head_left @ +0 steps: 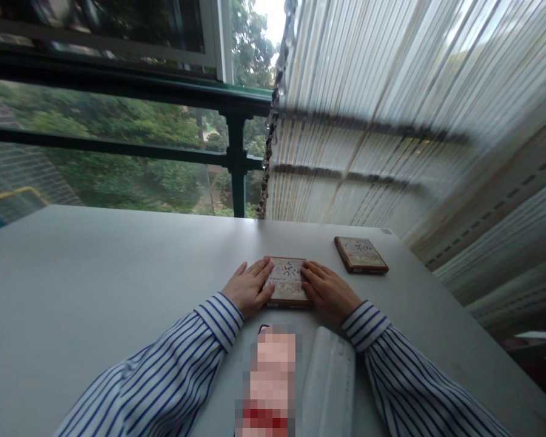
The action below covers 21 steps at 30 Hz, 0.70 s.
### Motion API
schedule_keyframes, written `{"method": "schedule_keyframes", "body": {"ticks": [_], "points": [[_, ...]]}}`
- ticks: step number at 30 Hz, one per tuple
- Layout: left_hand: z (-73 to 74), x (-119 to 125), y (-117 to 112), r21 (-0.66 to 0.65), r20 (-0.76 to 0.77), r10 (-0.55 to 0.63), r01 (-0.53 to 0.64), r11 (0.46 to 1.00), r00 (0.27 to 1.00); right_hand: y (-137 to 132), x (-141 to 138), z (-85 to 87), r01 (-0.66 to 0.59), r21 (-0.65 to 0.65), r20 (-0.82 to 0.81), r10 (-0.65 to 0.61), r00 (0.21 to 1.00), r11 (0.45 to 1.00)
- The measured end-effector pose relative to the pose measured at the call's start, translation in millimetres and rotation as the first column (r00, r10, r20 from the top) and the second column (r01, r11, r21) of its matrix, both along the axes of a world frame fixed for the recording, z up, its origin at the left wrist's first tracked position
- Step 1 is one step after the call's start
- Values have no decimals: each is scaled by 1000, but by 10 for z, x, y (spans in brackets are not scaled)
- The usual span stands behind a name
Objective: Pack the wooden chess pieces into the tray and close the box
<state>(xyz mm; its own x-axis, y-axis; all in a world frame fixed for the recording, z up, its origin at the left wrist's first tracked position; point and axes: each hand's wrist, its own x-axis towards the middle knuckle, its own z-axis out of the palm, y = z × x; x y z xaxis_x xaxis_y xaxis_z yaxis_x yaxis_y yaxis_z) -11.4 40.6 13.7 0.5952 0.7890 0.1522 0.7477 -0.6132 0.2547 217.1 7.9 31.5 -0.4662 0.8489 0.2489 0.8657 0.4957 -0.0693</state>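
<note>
A flat square box (pixel 287 280) with a pale printed lid and brown edges lies on the white table (pixel 95 285) in front of me. My left hand (pixel 249 287) rests on its left side, fingers stretched flat over the lid's edge. My right hand (pixel 326 290) lies against its right side, fingers flat and together. A second, similar box (pixel 360 254) sits further back to the right, apart from both hands. Both my sleeves are blue-and-white striped.
A window with a dark green railing (pixel 236 164) and trees beyond runs behind the table. A pale striped curtain (pixel 414 121) hangs at the right, with a bead string (pixel 273 121) at its edge. The table's right edge is close to the second box.
</note>
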Motion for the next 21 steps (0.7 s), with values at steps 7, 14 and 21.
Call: {"method": "schedule_keyframes", "body": {"ticks": [7, 14, 21], "points": [[-10, -27, 66, -64, 215, 24, -11, 998, 976, -36, 15, -71, 17, 63, -19, -16, 1000, 998], [114, -68, 42, -384, 529, 285, -74, 920, 799, -60, 7, -65, 50, 58, 5, -51, 999, 997], [261, 6, 15, -803, 570, 675, 143, 579, 469, -88, -4, -59, 91, 34, 19, -92, 996, 995]]}}
